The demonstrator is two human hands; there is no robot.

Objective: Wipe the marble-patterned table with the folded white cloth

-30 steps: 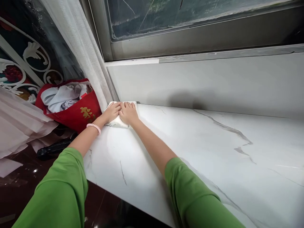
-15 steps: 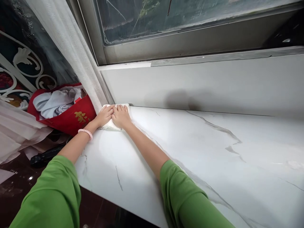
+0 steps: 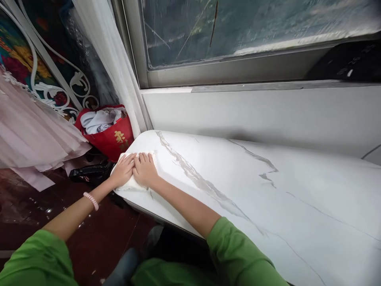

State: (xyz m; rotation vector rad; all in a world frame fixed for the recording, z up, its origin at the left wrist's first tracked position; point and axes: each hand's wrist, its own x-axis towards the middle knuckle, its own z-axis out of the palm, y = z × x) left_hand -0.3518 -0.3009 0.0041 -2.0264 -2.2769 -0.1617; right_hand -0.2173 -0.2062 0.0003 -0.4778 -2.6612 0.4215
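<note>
A white cloth point(image 3: 133, 183) lies on the left end of a white marble-patterned tabletop point(image 3: 190, 206), close to its rounded corner. My left hand point(image 3: 122, 171) rests flat on the cloth with its fingers stretched out. Beside it, touching at the fingertips, my right hand point(image 3: 145, 171) presses flat on the same cloth, fingers stretched forward. Both palms hide much of the cloth. A pink coiled band point(image 3: 91, 201) circles my left wrist.
Left of the tabletop stands a red bag point(image 3: 114, 139) with pale cloth inside. A white curtain point(image 3: 114, 59) hangs by the window frame point(image 3: 208, 73). A pink skirted cover point(image 3: 35, 123) and a black bag point(image 3: 89, 173) are at the left. A white wall point(image 3: 238, 113) borders the far edge.
Both hands have slid the cloth from the far left corner by the wall toward the near left edge. The view has shifted, showing more floor.
</note>
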